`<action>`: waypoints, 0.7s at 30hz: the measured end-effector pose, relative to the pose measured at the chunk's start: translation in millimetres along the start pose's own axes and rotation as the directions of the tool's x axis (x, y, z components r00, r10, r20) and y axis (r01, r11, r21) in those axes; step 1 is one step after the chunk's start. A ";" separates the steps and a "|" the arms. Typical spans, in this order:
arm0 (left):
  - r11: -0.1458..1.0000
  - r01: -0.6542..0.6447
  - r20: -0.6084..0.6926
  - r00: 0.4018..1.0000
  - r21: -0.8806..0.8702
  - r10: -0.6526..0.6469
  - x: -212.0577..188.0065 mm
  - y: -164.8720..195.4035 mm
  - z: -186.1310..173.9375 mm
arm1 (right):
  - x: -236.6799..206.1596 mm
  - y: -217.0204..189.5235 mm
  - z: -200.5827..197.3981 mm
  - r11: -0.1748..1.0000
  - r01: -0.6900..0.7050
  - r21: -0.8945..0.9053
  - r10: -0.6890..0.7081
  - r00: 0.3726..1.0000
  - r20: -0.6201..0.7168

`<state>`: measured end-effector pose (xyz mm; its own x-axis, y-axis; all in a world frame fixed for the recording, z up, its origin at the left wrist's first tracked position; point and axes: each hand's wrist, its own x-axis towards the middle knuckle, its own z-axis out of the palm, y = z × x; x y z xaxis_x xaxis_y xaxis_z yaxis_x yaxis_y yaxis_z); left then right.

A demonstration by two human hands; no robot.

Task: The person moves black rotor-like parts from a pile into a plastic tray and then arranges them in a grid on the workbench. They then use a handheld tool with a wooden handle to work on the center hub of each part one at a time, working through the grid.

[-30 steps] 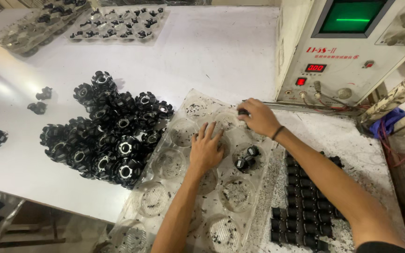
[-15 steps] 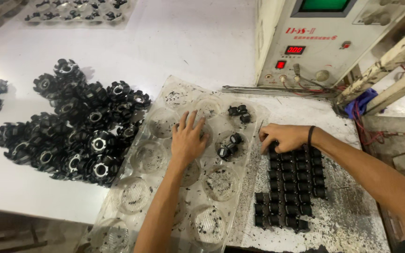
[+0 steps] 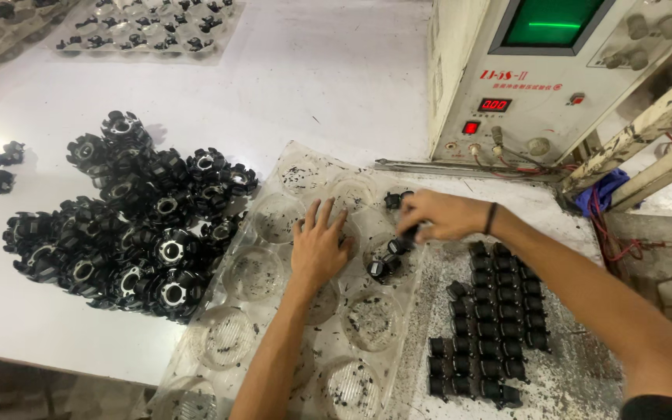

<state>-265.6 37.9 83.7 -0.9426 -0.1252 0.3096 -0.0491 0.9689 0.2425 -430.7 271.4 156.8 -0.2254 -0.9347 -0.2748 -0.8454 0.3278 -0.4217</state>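
Note:
My left hand (image 3: pixel 320 245) lies flat, fingers spread, on a clear plastic tray (image 3: pixel 254 274) with round cells. My right hand (image 3: pixel 439 215) hovers over the tray's right edge and pinches a small black part (image 3: pixel 411 232) between its fingertips. Just below it, a cell holds a few of the same small black parts (image 3: pixel 383 263). Another cell behind the right hand holds a small black piece (image 3: pixel 393 200). To the right, several rows of small black parts (image 3: pixel 491 311) stand packed together on the gritty table.
A heap of larger black round parts (image 3: pixel 134 225) lies left of the tray, with two strays (image 3: pixel 1 167) farther left. A beige machine (image 3: pixel 554 85) with a green screen stands at the back right. More filled trays (image 3: pixel 149 27) sit at the far edge.
My right hand has come back from the rows of small parts to the tray's right edge with a small black part in its fingers. My left hand stays flat on the tray.

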 end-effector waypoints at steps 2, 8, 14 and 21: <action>1.000 0.003 0.010 1.000 0.004 -0.003 -0.2 1.0 -2.8 | 31.1 -13.3 -0.8 0.997 0.054 -0.062 -0.069 0.962 -0.266; 1.000 0.002 -0.002 1.000 -0.018 -0.002 0.3 1.9 -7.2 | 27.1 -22.6 12.7 0.997 0.009 0.081 0.029 0.893 -0.449; 1.000 -0.029 -0.016 0.999 -0.009 0.029 1.3 1.8 -0.2 | -76.7 -21.0 51.1 0.970 0.240 0.030 -0.241 0.953 0.184; 0.998 -0.032 -0.090 0.996 -0.049 0.027 -1.9 -1.7 6.3 | -96.1 -35.9 73.2 0.992 0.108 0.060 -0.121 0.948 0.295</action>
<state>-265.8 37.8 76.9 -0.9099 -0.1178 0.3978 -0.0030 0.9607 0.2775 -343.3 359.5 135.1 0.0318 -0.8852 -0.4641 -0.8342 0.2323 -0.5001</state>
